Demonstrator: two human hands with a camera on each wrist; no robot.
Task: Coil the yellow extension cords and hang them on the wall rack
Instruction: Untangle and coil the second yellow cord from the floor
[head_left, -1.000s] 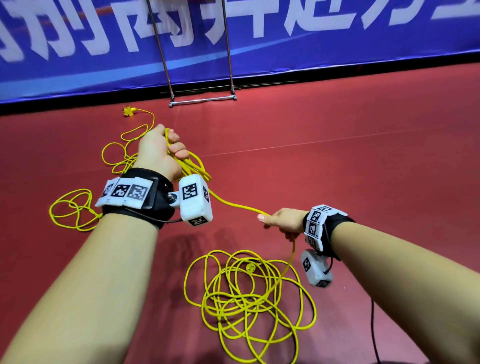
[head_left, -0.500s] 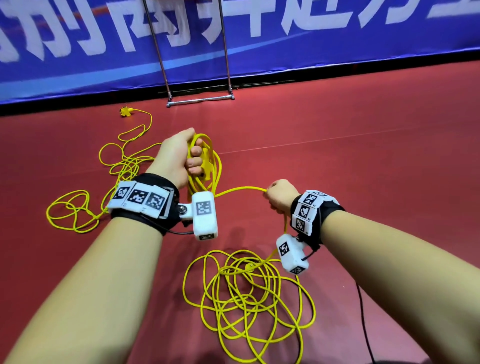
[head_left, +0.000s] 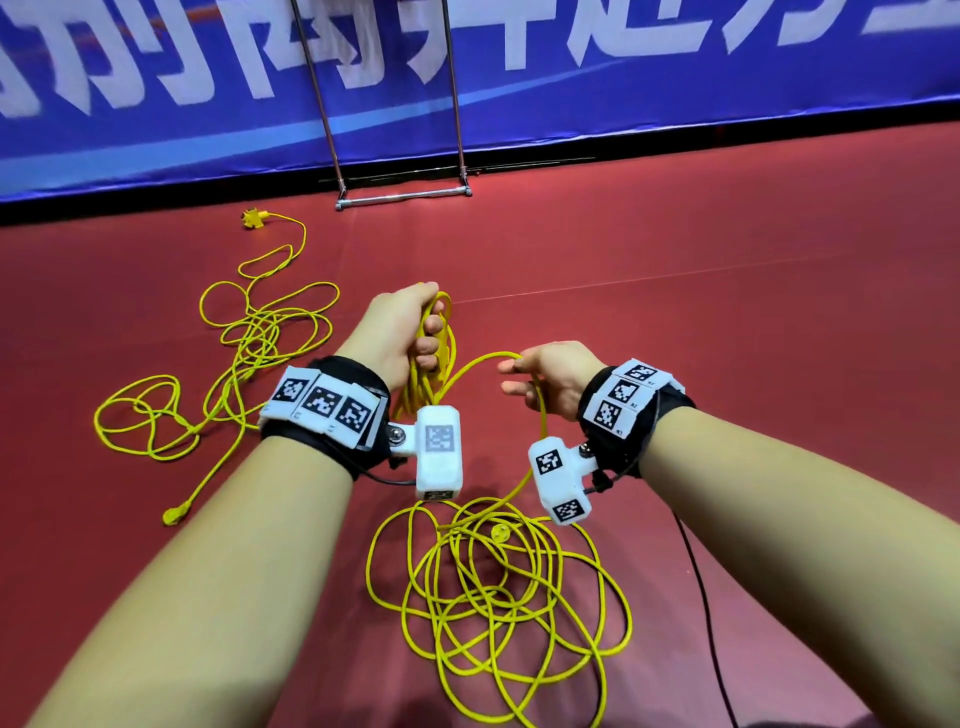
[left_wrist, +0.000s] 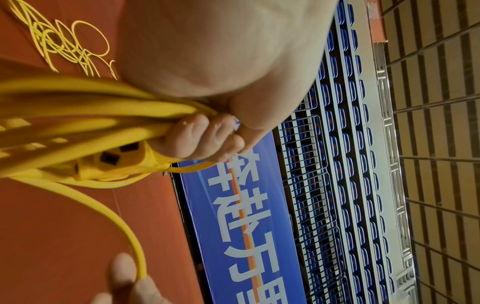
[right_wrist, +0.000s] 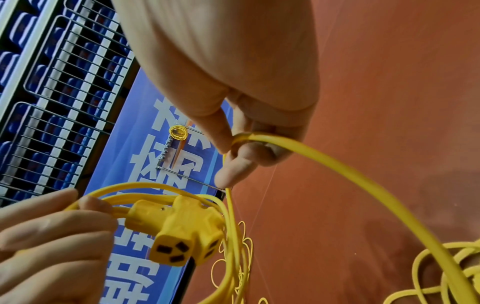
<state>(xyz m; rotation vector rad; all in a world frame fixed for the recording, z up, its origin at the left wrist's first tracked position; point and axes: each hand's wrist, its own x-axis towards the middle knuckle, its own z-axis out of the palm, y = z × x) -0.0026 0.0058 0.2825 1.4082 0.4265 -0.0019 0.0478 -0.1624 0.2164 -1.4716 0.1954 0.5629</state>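
Observation:
My left hand (head_left: 423, 340) grips a bundle of yellow cord loops (head_left: 428, 384) held upright above the red floor. The left wrist view shows its fingers (left_wrist: 207, 139) curled round the loops (left_wrist: 78, 115) and the yellow socket block (left_wrist: 116, 160). Just to the right, my right hand (head_left: 514, 374) pinches a single strand (head_left: 540, 415) that runs down to the loose pile of the same cord (head_left: 498, 597). In the right wrist view thumb and finger hold that strand (right_wrist: 249, 136) beside the socket block (right_wrist: 182, 230).
A second yellow cord (head_left: 249, 353) sprawls on the floor at left, its socket end (head_left: 257, 217) near the wall. A metal rack frame (head_left: 405, 196) stands against the blue banner (head_left: 675, 78). One coiled cord (right_wrist: 178, 132) hangs on the rack. A black cable (head_left: 701, 597) trails at right.
My right hand rose from beside the floor pile and came in close to the left hand, bringing a strand. The left hand shifted right and turned, and its bundle now hangs upright.

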